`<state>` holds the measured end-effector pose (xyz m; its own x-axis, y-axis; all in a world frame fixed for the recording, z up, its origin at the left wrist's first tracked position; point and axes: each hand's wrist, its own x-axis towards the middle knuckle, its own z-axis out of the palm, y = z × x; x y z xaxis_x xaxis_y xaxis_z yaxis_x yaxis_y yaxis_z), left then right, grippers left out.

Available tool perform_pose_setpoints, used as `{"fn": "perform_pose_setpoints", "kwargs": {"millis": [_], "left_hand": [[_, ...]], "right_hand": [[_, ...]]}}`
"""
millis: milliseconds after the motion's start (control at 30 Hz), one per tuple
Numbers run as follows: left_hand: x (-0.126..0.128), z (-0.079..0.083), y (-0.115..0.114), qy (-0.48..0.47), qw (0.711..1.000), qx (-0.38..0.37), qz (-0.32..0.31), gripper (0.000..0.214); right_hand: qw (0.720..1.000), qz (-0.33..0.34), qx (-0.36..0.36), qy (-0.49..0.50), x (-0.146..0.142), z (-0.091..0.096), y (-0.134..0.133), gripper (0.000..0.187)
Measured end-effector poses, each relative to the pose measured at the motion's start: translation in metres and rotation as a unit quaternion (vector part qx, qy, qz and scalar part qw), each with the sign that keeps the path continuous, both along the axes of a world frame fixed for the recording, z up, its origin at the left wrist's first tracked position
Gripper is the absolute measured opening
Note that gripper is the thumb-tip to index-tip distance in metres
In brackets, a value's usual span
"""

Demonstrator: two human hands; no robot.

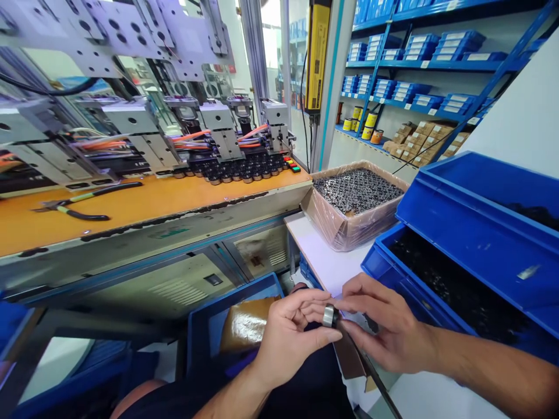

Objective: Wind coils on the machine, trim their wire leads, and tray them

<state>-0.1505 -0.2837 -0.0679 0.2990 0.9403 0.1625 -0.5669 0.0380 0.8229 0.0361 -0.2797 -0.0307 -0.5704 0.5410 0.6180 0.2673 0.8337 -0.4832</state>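
Between my two hands is a small round part with a silver metal ring (328, 315) and a black end facing right. My left hand (290, 334) pinches the ring from the left, its thumb below and fingers above. From the other side, the thumb and fingers of my right hand (388, 326) close on the black end. Fingertips hide some of the part. Below my hands lie a brown cardboard piece (349, 355) and a long dark strip, partly covered by my right hand.
An orange bench (192, 201) carries pliers (87, 201), rows of black round parts (244, 169) and machine fixtures. An open carton of small metal parts (362, 189) sits on a white table. Blue bins (471, 233) stack at right. Below, a blue crate (201, 314) holds a brown wrapped package.
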Motion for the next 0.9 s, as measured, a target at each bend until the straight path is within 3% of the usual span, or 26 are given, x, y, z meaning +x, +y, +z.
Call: {"fn": "perform_pose_setpoints", "kwargs": {"millis": [300, 900], "left_hand": [[-0.0014, 0.0029, -0.0013, 0.017, 1.0, -0.007, 0.02, 0.04], [-0.0009, -0.0017, -0.004, -0.001, 1.0, -0.021, 0.003, 0.039]], "right_hand": [[0.979, -0.073, 0.175, -0.072, -0.002, -0.001, -0.0016, 0.024], [0.977, -0.068, 0.191, -0.064, -0.0041, 0.0004, -0.0044, 0.023]]}}
